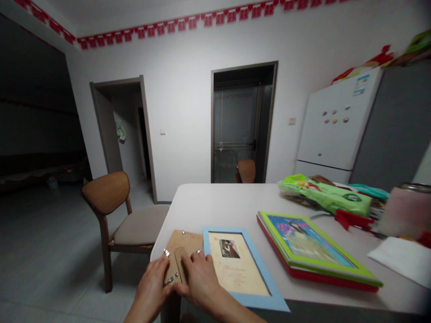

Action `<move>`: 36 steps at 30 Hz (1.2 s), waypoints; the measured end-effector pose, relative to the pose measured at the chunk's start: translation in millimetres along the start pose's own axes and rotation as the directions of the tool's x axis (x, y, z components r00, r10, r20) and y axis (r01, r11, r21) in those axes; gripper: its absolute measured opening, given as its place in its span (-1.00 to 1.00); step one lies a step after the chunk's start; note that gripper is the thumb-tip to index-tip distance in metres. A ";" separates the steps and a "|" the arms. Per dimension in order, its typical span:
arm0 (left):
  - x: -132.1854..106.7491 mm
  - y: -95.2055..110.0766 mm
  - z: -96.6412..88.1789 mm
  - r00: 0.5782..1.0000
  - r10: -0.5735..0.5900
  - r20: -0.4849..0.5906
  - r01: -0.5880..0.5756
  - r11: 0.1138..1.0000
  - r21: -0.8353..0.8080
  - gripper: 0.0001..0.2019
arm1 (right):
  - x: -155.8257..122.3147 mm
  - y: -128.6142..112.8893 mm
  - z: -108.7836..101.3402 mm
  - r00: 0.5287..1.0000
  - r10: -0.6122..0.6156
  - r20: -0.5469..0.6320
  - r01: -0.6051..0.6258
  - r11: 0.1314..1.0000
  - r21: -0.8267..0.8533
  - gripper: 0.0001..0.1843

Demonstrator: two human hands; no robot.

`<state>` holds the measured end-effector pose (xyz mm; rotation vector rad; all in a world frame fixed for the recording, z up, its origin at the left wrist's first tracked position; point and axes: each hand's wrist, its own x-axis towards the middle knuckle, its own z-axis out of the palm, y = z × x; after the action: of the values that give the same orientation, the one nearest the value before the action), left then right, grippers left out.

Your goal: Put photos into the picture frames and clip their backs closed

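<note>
A brown photo-frame backing board (191,238) with several small metal clips and a fold-out stand leg lies at the table's near left corner. My left hand (150,285) grips its left edge, thumb toward the near end. My right hand (202,279) is closed over the board's right side, with fingers at the stand leg (181,262). Under my right forearm and beside the board is a light blue photo frame (263,269), face up. It shows a cream sheet (232,273) with a small picture. The near end of the board is partly hidden by my hands.
A green photo frame (350,262) lies on a red one (323,279) to the right. Beyond are a green package (336,193), a pinkish jar (406,211) and white tissue (400,260). A wooden chair (141,226) stands left of the white table (218,202).
</note>
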<state>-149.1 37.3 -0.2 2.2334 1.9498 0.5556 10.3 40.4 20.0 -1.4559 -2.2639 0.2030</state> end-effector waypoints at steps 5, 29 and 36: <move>-1.9 5.1 -1.2 0.981 0.065 -0.184 -0.089 0.988 -0.127 -0.52 | 2.7 4.5 -4.8 1.000 0.017 -0.016 -0.015 0.992 0.125 -0.45; 2.6 124.7 35.0 0.951 0.307 -0.022 -0.302 0.918 -0.257 -0.84 | -62.7 120.4 -56.0 0.995 0.097 -0.022 -0.097 0.995 0.029 -0.58; -8.5 120.5 34.6 0.933 0.361 -0.013 -0.349 0.893 -0.285 -0.60 | -50.6 133.0 -60.4 0.987 0.131 -0.089 -0.137 0.989 -0.060 -0.61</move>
<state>-25.6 14.8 5.9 2.3940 1.3395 0.7703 164.6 46.4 13.1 -1.6216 -2.1252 0.1053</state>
